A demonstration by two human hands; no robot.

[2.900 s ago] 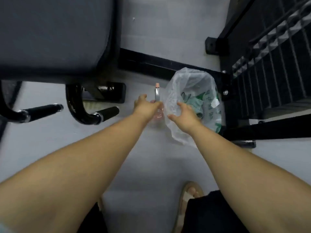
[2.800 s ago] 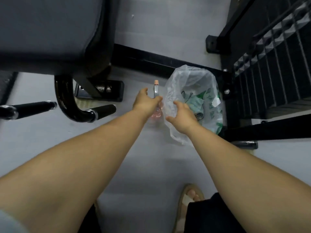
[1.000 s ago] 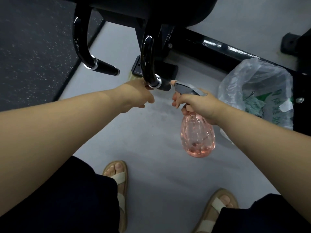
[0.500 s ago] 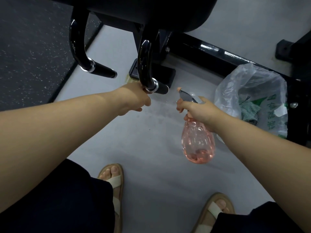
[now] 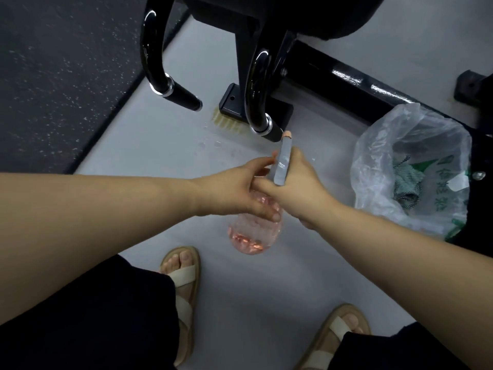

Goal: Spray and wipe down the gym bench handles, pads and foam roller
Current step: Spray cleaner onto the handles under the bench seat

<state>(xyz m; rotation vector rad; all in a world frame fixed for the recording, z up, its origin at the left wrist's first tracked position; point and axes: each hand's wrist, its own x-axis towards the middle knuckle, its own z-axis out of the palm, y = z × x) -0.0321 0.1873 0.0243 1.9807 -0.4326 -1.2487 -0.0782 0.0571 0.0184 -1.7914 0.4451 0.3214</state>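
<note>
A pink transparent spray bottle (image 5: pixel 253 236) with a grey trigger head (image 5: pixel 282 166) hangs in front of me, nozzle pointing up at the bench. My right hand (image 5: pixel 298 188) grips its neck and trigger. My left hand (image 5: pixel 234 190) wraps the upper part of the bottle body from the left, fingers curled round it. Two black curved bench handles hang under the dark bench pad (image 5: pixel 306 12): the right handle (image 5: pixel 260 102) ends just above the nozzle, the left handle (image 5: pixel 165 81) sits further left. Water droplets lie on the floor below the handles.
A clear plastic bag (image 5: pixel 410 166) holding green cloth lies on the floor at the right, against the black bench frame (image 5: pixel 346 84). Dark speckled rubber flooring (image 5: pixel 53 76) covers the left. My sandalled feet (image 5: pixel 181 289) stand on the grey floor below the hands.
My left hand let go of the right handle and came down onto the bottle body. My right hand turned the bottle so the nozzle points up.
</note>
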